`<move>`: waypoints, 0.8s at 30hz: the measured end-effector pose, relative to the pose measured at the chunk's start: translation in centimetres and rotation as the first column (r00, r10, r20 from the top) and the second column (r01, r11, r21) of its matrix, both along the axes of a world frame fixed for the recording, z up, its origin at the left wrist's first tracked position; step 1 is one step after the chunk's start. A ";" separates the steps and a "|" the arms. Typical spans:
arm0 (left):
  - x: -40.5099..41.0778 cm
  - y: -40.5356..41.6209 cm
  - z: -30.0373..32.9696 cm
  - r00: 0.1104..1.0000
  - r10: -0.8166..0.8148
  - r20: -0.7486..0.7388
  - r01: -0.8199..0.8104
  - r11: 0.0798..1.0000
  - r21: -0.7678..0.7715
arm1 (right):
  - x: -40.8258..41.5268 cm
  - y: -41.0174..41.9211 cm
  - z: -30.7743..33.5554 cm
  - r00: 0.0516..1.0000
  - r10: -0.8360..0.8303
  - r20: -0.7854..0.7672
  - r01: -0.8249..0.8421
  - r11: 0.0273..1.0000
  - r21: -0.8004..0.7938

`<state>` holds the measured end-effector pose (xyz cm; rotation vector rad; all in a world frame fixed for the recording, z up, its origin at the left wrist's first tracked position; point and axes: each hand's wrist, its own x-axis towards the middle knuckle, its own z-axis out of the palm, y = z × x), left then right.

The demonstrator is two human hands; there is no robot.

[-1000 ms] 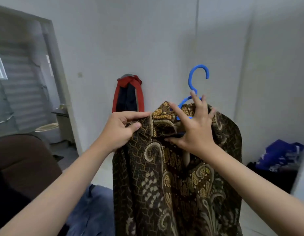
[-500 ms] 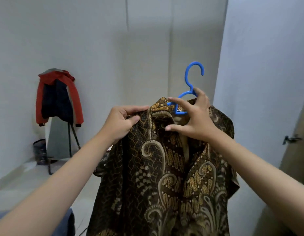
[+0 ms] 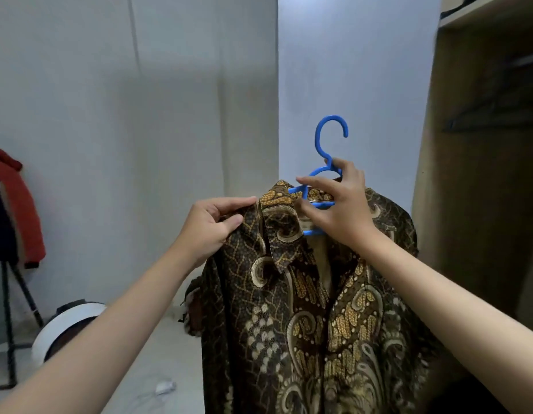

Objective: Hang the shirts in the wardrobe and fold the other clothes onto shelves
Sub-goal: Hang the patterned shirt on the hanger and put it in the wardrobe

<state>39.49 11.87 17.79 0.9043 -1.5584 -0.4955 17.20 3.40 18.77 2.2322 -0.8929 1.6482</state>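
Note:
A dark brown batik shirt [image 3: 304, 324] with gold patterns hangs in front of me on a blue plastic hanger [image 3: 328, 144]. My left hand [image 3: 211, 228] pinches the shirt's left shoulder beside the collar. My right hand [image 3: 340, 210] grips the hanger's neck and upper bars just below the hook, which stands free above my fingers. The open wardrobe [image 3: 483, 174] is at the right, with a dark rail and hangers blurred inside it.
A red and dark jacket [image 3: 14, 210] hangs on a black stand at the far left. A white round object [image 3: 65, 327] lies on the floor under my left arm. A pale wall corner [image 3: 278, 100] rises behind the shirt.
My view has swung to the right, so the wardrobe now shows and the red jacket has slid to the left edge. My right hand has shifted up onto the hanger's neck.

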 end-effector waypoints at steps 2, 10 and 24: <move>-1.8 -1.5 0.1 1.000 -0.014 0.012 0.015 1.000 -0.016 | -1.8 -1.2 0.5 1.000 -0.019 0.004 0.019 1.000 -0.007; -6.7 -6.6 0.4 0.995 0.085 0.058 -0.085 0.996 0.007 | -7.7 -5.2 3.8 0.995 -0.103 -0.014 0.103 0.994 0.032; -13.3 -16.7 5.1 0.992 0.029 0.125 -0.027 0.999 -0.018 | -15.2 -10.6 7.8 0.969 -0.249 0.012 0.245 0.961 0.128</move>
